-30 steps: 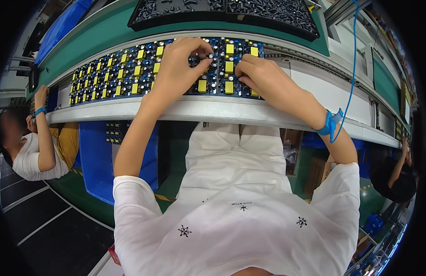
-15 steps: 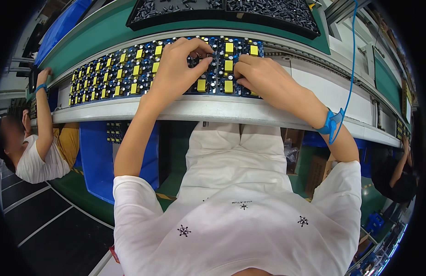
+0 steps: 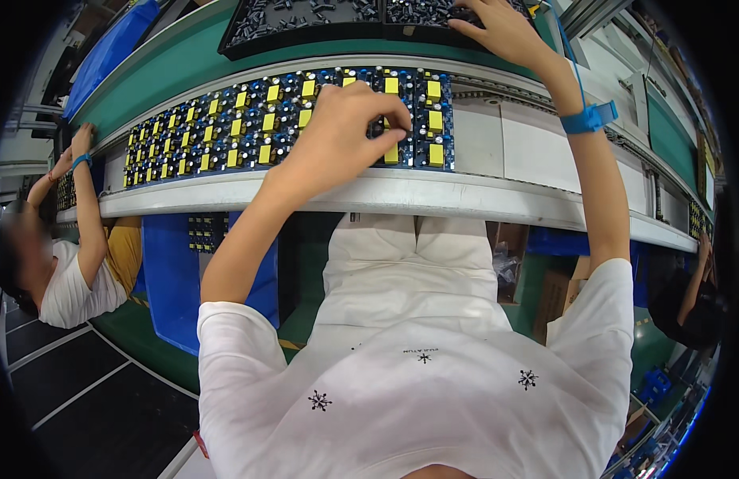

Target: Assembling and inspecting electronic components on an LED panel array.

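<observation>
A long row of blue circuit boards (image 3: 250,120) with yellow blocks and dark round parts lies on the conveyor in front of me. My left hand (image 3: 345,132) rests on the boards near their right end, fingers curled and pinched at a small part beside a yellow block (image 3: 392,153); what sits between the fingertips is hidden. My right hand (image 3: 501,28) reaches far up into a black tray (image 3: 306,24) of small dark components, fingers spread over them. A blue wrist strap (image 3: 586,120) with a cord circles my right wrist.
The white conveyor rail (image 3: 433,195) curves across in front of my lap. A seated person (image 3: 62,263) at the left reaches up to the same line with one hand (image 3: 82,140). Another person (image 3: 689,295) sits at the far right. Blue bins (image 3: 174,271) stand under the line.
My right hand has left the boards and reached up into the black tray. The left hand stays on the boards, shifted slightly right. The person at the left keeps an arm raised.
</observation>
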Demonstrator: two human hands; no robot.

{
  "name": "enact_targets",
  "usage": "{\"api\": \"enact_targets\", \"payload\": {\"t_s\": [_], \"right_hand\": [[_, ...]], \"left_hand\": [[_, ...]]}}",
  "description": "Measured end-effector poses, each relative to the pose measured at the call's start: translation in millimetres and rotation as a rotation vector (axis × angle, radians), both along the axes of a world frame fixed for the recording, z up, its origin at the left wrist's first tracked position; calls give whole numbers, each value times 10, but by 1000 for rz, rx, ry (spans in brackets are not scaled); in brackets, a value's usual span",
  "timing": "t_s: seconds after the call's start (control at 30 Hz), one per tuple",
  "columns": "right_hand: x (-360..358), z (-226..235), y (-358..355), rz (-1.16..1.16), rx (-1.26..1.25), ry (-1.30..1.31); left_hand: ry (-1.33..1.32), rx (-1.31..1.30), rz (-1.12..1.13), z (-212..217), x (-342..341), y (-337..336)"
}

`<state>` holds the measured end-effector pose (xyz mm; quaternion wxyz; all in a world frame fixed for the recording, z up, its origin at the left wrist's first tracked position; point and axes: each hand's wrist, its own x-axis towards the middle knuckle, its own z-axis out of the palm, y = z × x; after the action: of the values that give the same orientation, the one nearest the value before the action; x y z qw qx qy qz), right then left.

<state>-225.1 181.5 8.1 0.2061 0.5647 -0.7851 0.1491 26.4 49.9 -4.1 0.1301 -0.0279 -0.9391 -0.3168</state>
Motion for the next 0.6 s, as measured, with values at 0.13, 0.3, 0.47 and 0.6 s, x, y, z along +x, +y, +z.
{"api": "enact_targets", "payload": {"t_s": [0.13, 0.3, 0.47, 0.6], "right_hand": [[-154, -28, -68, 25, 36, -172], [-155, -102, -75, 19, -62, -221], [-206, -160, -62, 92, -217, -208], [-98, -117, -48, 113, -255, -228]], "left_hand": [[45, -172, -117, -40, -12, 39], [26, -232, -147, -60, -33, 44], [0, -232, -131, -67, -54, 54], [3, -198, -150, -72, -51, 41]]}}
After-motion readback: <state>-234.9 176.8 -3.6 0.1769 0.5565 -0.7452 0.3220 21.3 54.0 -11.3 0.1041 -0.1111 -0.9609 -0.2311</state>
